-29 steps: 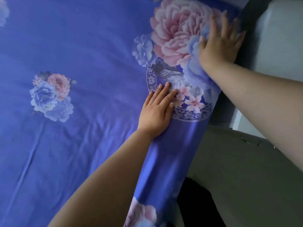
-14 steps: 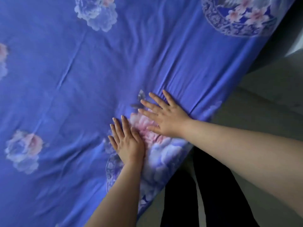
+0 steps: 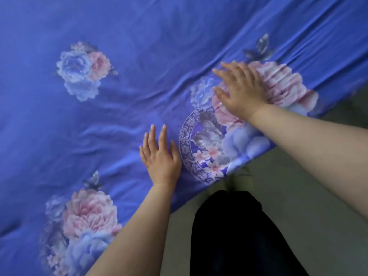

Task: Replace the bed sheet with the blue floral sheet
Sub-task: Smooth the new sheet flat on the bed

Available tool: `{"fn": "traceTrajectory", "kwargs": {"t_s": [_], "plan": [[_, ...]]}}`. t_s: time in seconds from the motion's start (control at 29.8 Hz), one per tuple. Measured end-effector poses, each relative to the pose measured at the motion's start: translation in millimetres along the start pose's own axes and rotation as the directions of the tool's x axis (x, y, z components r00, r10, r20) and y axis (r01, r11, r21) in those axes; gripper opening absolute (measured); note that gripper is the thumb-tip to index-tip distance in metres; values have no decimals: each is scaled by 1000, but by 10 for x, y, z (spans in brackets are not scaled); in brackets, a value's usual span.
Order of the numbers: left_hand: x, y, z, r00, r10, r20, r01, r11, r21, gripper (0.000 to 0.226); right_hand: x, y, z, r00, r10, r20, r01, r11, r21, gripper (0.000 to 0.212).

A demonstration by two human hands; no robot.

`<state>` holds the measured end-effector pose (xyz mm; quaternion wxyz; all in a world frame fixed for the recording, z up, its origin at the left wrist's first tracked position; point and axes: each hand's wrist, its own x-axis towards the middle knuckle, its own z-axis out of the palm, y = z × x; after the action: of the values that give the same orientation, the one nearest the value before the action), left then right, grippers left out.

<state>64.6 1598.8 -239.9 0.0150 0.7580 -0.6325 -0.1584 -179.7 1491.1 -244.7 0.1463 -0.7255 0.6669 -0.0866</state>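
Head view: blue floral sheet (image 3: 139, 32) lies spread over the bed, printed with pink and pale-blue peonies, creased near its right edge. Left hand (image 3: 160, 159) and right hand (image 3: 242, 90) both lie flat on it, fingers straight, gripping nothing. Half a second earlier the hands lay close together; now they are apart.

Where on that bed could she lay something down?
The plain stretch of blue floral sheet above the small flower cluster lies bare. Nearer the edge it is crowded: left hand and right hand press there.
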Motion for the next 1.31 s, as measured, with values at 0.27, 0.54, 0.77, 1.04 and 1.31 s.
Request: {"fn": "traceTrajectory", "kwargs": {"t_s": [0.27, 0.54, 0.77, 1.04, 1.31], "plan": [[-2025, -664, 169, 914, 239, 329, -237, 970, -48, 46, -2128, -791, 404, 270, -801, 534, 700, 544, 463, 45], [-786, -1196, -160, 976, -200, -88, 205, 978, 40, 49, -207, -896, 422, 990, -135, 38, 130, 985, 111, 54], [-1886, -2042, 56, 366, -917, 157, 926, 342, -159, 62, -1931, -2282, 1049, 553, -660, 508, 678, 712, 186, 69], [-2092, -3057, -575, 530, -831, -167, 792, 556, -254, 52, -1318, -3219, 1051, 897, -439, 56, 387, 839, 382, 47], [-1618, -4366, -661, 831, -544, 116, 547, 837, 3, 59, -1476, -4643, 1866, 926, -113, 361, 145, 988, -62, 66]]}}
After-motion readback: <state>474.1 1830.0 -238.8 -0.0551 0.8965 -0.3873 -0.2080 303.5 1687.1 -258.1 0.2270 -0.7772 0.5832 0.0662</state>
